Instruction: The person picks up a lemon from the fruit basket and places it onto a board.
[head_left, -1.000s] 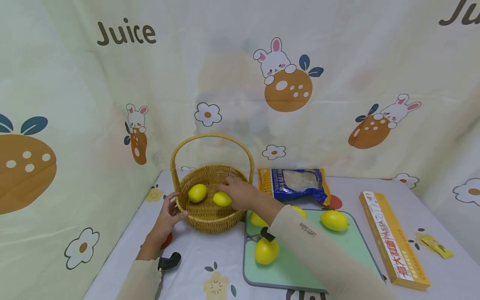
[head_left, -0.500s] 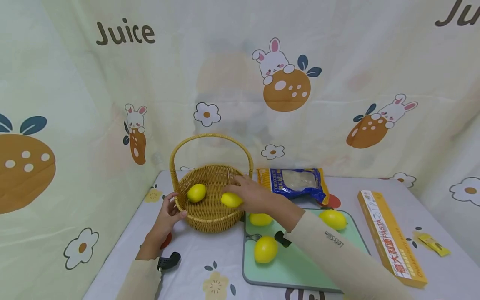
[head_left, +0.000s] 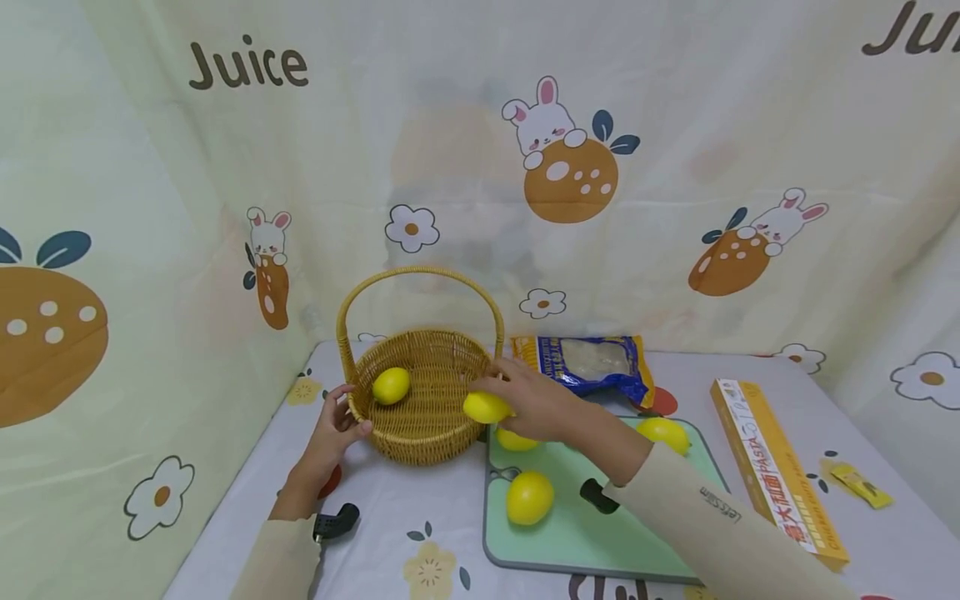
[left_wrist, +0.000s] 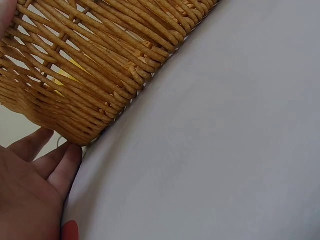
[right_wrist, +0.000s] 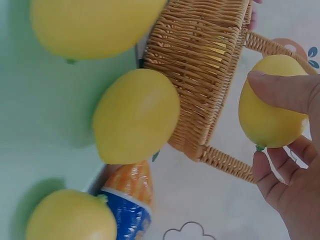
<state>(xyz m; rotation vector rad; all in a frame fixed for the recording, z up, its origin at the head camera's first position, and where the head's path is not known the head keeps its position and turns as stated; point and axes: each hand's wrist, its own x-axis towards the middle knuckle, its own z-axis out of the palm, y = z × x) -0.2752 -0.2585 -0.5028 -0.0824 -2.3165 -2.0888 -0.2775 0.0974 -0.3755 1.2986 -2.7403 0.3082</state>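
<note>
A wicker basket with a tall arched handle stands on the cloth; one lemon lies inside it. My left hand rests against its left outer wall, with rather straight fingers touching the weave in the left wrist view. My right hand holds another lemon at the basket's right rim; in the right wrist view the thumb lies over this lemon and fingers support it from the other side. Below my right forearm, lemons lie on a green cutting board; the forearm covers part of it.
A blue and orange bag of pasta lies behind the board. To the right are a long orange pasta box and a small yellow packet. A printed curtain hangs behind the table.
My right hand has moved right with its lemon, from inside the basket to its right rim. The left hand stays at the basket's left side.
</note>
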